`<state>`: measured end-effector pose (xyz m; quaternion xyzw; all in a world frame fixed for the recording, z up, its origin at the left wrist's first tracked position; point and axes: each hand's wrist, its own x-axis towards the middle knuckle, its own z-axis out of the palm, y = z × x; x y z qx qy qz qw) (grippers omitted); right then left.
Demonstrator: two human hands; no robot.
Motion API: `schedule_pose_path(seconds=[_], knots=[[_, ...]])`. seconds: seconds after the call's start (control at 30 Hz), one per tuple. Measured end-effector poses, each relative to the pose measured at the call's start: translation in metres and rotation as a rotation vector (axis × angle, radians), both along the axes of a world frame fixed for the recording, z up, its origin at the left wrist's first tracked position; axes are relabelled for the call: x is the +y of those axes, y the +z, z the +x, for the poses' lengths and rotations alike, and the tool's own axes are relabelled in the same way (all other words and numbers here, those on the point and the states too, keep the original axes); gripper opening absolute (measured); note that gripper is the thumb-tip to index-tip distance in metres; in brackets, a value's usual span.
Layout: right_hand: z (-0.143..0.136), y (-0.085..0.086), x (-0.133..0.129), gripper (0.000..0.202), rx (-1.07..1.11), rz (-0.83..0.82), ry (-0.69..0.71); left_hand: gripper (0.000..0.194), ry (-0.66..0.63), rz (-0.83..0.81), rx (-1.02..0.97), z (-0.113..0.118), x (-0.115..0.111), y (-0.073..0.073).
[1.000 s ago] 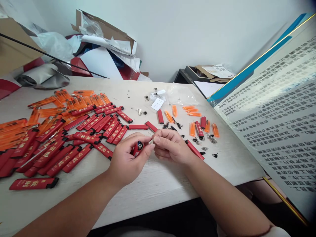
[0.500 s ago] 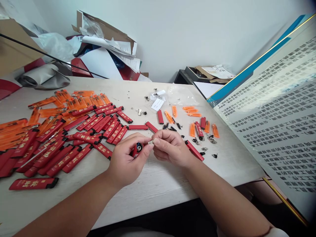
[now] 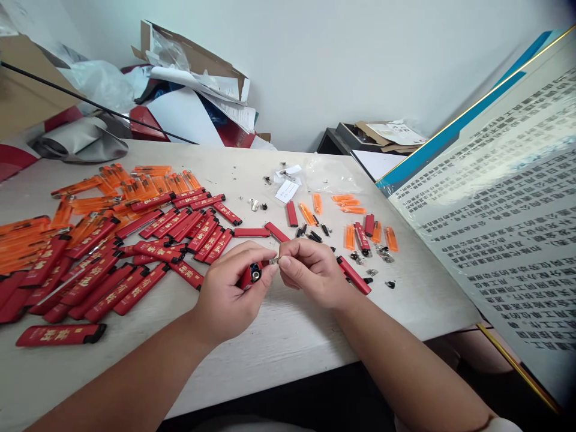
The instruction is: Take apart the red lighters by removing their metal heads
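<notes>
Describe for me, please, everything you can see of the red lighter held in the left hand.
The red lighter lies in the curl of the left hand, whose fingers and thumb hide most of its body. Its red casing looks like plastic. The exposed end is dark, with a round, silvery, metal-looking fitting, and faces the camera. Any lettering on it is too hidden to read.

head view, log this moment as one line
left hand: grip on red lighter | right hand: pinching small metal part | table: red lighters, orange lighters
</notes>
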<state>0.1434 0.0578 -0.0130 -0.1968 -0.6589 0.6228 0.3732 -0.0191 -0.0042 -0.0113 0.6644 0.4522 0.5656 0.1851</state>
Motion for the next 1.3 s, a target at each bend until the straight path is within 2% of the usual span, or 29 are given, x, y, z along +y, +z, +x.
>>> schedule_pose_path(seconds=[0.17, 0.57, 0.97, 1.3], knots=[[0.001, 0.004, 0.0, 0.015, -0.097, 0.299, -0.1, 0.021, 0.053, 0.083, 0.093, 0.001, 0.001, -0.001], [0.002, 0.007, 0.003, 0.011, -0.134, 0.657, -0.116, 0.025, -0.078, 0.114, 0.104, -0.004, 0.003, 0.0], [0.0, 0.004, 0.003, 0.011, -0.167, 0.812, -0.126, 0.039, -0.146, 0.086, 0.165, -0.013, 0.002, -0.002], [-0.002, 0.003, 0.003, 0.011, -0.114, 0.842, -0.135, 0.037, -0.174, 0.057, 0.169, -0.013, 0.002, -0.001]])
